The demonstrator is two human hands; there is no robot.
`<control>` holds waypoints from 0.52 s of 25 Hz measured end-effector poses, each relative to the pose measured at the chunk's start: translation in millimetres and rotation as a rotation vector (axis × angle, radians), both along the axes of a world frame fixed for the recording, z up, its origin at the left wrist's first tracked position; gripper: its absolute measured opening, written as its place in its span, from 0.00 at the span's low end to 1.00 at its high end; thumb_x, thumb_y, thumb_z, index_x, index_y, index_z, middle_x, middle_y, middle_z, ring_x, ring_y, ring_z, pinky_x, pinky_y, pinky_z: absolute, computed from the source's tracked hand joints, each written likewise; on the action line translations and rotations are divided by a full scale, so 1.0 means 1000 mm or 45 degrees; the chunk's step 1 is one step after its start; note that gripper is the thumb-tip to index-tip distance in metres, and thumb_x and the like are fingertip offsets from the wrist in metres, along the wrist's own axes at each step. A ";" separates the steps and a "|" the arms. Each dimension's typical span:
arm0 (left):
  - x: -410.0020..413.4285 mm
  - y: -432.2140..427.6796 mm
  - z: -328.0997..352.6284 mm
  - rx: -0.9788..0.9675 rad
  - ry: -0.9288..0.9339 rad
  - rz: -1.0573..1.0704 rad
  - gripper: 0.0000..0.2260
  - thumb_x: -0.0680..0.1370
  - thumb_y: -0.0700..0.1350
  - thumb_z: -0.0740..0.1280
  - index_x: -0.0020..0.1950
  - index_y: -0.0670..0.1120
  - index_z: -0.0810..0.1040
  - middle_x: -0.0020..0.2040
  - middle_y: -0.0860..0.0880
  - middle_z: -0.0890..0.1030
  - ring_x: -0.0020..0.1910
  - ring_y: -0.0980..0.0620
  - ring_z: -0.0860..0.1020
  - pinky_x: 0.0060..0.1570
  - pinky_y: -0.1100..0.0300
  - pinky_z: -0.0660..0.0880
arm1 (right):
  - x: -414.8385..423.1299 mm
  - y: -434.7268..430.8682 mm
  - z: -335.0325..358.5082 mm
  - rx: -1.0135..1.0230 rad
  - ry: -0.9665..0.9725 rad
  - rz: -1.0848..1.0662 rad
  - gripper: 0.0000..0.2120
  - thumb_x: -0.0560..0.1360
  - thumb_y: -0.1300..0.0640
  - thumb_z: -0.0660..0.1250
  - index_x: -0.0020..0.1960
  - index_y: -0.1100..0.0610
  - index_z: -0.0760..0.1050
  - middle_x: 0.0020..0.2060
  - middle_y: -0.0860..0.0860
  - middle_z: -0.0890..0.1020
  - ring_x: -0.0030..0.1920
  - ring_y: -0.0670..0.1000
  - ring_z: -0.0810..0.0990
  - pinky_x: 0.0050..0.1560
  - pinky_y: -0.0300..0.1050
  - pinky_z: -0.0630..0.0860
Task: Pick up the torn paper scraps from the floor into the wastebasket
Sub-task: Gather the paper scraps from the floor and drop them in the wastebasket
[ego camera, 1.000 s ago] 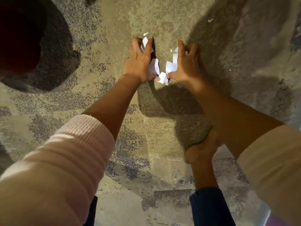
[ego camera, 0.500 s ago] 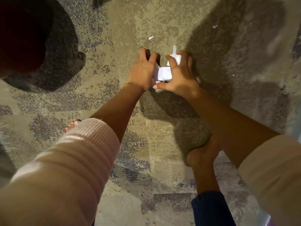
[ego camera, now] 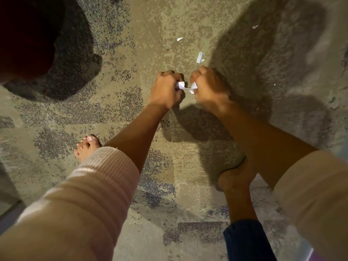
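Bare foot [ego camera: 87,147], blue trouser cuff [ego camera: 246,240]

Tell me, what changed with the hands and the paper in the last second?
The left hand and right hand, spread over the paper scraps a second ago, now each grip a crumpled bunch and have drawn slightly back toward the person. A loose strip and two small bits beyond them stayed on the carpet.
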State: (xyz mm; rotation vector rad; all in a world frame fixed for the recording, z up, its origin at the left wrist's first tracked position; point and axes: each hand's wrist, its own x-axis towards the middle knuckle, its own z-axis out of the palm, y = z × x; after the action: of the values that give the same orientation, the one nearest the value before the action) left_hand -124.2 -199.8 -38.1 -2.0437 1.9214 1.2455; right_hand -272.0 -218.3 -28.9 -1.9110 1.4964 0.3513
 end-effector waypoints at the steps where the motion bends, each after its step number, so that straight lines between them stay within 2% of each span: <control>1: 0.003 0.001 0.000 0.014 0.034 0.083 0.08 0.74 0.39 0.69 0.52 0.46 0.81 0.52 0.46 0.80 0.53 0.45 0.77 0.54 0.51 0.77 | -0.002 -0.004 0.000 0.000 -0.015 -0.026 0.11 0.75 0.63 0.66 0.57 0.61 0.76 0.59 0.59 0.75 0.61 0.60 0.73 0.56 0.50 0.71; 4: 0.014 0.001 0.001 0.010 0.100 0.280 0.08 0.74 0.36 0.68 0.50 0.44 0.82 0.52 0.44 0.81 0.51 0.47 0.80 0.53 0.51 0.79 | -0.010 -0.013 0.000 -0.039 -0.008 -0.194 0.07 0.75 0.58 0.68 0.51 0.59 0.80 0.53 0.57 0.80 0.53 0.58 0.79 0.44 0.43 0.70; 6: 0.019 0.000 0.002 -0.015 0.087 0.319 0.07 0.73 0.35 0.68 0.49 0.43 0.82 0.53 0.43 0.81 0.51 0.46 0.79 0.55 0.51 0.78 | -0.016 -0.016 0.001 -0.080 -0.048 -0.379 0.08 0.74 0.55 0.70 0.50 0.59 0.80 0.52 0.57 0.81 0.51 0.57 0.80 0.43 0.40 0.67; 8: 0.023 -0.002 0.004 -0.034 0.105 0.357 0.07 0.74 0.34 0.67 0.49 0.42 0.81 0.52 0.43 0.80 0.51 0.46 0.79 0.55 0.52 0.78 | -0.019 -0.018 0.002 -0.123 -0.074 -0.475 0.11 0.73 0.54 0.72 0.51 0.59 0.79 0.55 0.56 0.79 0.51 0.57 0.79 0.46 0.41 0.70; 10: 0.026 -0.007 0.004 -0.061 0.105 0.385 0.07 0.74 0.35 0.67 0.48 0.42 0.81 0.51 0.44 0.81 0.51 0.47 0.79 0.54 0.52 0.78 | -0.020 -0.020 0.002 -0.198 -0.071 -0.343 0.11 0.73 0.56 0.71 0.53 0.60 0.78 0.59 0.55 0.75 0.53 0.56 0.78 0.50 0.44 0.73; 13: 0.025 -0.011 0.004 -0.102 0.105 0.379 0.05 0.74 0.35 0.67 0.47 0.42 0.81 0.51 0.45 0.81 0.51 0.47 0.79 0.53 0.51 0.78 | -0.019 -0.026 0.000 -0.233 -0.065 -0.014 0.09 0.74 0.62 0.68 0.53 0.63 0.77 0.68 0.54 0.70 0.61 0.56 0.75 0.56 0.50 0.76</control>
State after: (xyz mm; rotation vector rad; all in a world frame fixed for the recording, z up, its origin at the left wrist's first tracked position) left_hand -99.5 -211.1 -33.7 -2.4279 1.7735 1.3482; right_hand -290.6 -244.1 -28.7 -2.0362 1.5493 0.1637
